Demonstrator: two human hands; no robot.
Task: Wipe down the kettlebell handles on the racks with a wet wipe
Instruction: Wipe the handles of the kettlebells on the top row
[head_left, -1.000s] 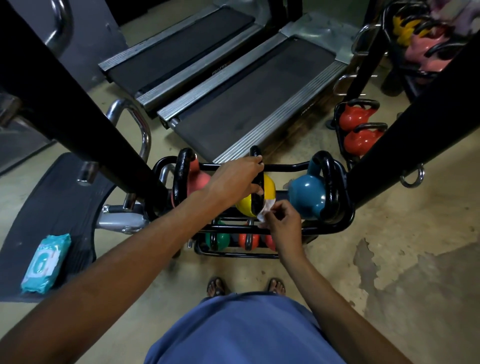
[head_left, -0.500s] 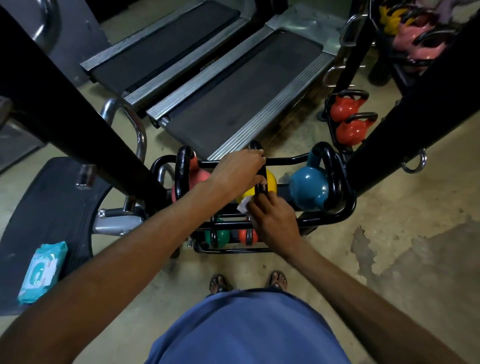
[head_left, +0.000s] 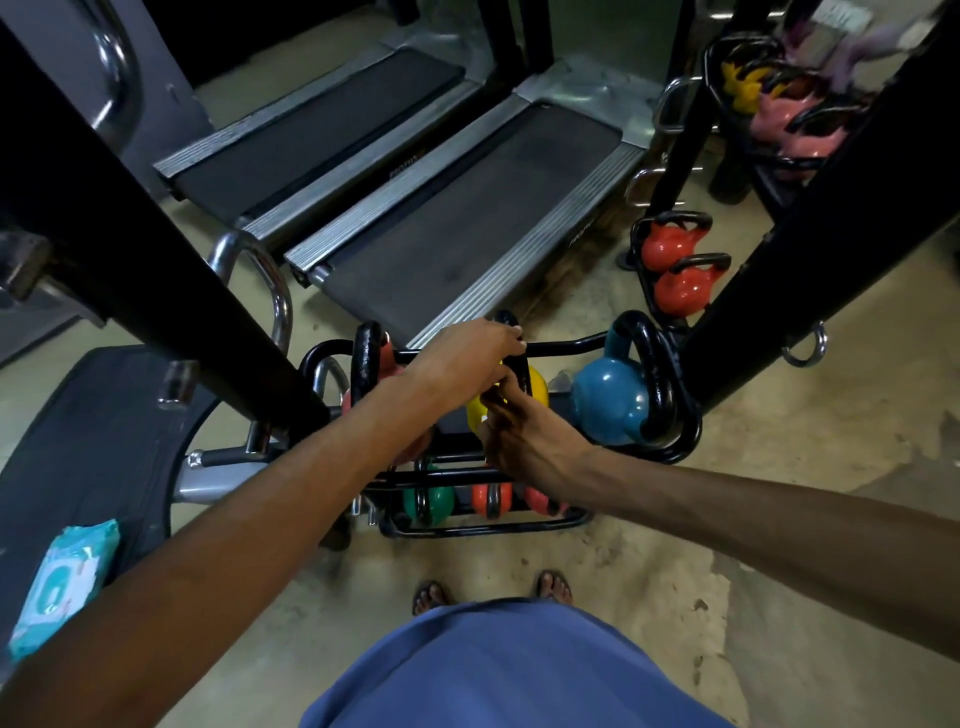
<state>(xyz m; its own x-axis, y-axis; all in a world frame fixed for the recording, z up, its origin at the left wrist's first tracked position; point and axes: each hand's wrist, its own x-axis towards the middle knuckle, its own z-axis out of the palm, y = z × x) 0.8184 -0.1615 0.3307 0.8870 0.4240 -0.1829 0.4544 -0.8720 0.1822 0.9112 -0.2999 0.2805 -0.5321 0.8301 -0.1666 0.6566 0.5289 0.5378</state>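
A low black rack (head_left: 675, 441) holds a yellow kettlebell (head_left: 537, 392) in the middle, a blue one (head_left: 605, 402) to its right and a pink one (head_left: 387, 356) to its left. My left hand (head_left: 462, 358) grips the top of the yellow kettlebell's black handle (head_left: 506, 318). My right hand (head_left: 524, 434) is curled round the lower part of that handle, with a small white bit of wet wipe (head_left: 484, 418) showing at its fingers. Most of the wipe is hidden. Green and red kettlebells (head_left: 434, 501) sit on the lower shelf.
A teal pack of wet wipes (head_left: 60, 579) lies on a black mat at lower left. Two treadmills (head_left: 467, 218) stand behind the rack. Black machine beams (head_left: 156, 270) cross on both sides. More red kettlebells (head_left: 680, 283) and a second rack (head_left: 769, 104) are at right.
My right hand has moved from the near side of the handle up along it and closed round it, covering most of the wipe. My left hand stays on the handle's top.
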